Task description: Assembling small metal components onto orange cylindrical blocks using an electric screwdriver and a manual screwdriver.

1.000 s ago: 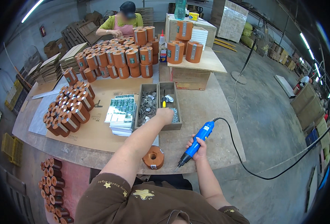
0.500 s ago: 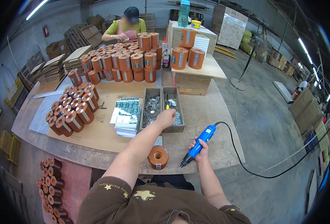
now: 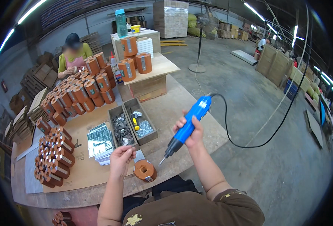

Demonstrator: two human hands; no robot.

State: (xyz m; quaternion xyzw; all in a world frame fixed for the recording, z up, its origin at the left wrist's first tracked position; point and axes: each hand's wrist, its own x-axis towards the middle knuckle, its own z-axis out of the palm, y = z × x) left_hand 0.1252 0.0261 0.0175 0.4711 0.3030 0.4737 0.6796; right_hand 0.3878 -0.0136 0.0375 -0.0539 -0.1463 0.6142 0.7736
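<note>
In my right hand is a blue corded electric screwdriver, its bit slanting down to the left above the table's near edge. My left hand is closed in a pinch beside the near end of a wooden tray of dark metal pieces; whatever sits between its fingertips is too small to make out. An orange-brown cylinder with a central hole stands just right of that hand, below the bit. A second tray contains small silvery hardware and a yellow-handled tool.
A stack of green-and-white printed sheets lies left of the trays. Many orange cylinders crowd the left and far table. A co-worker sits behind them. The black power cord loops away right. A wooden stand bears more cylinders.
My left hand has drawn back from the right-hand tray toward the near cylinder, fingers pinched. My right hand has raised the electric screwdriver. The whole view has turned to the right.
</note>
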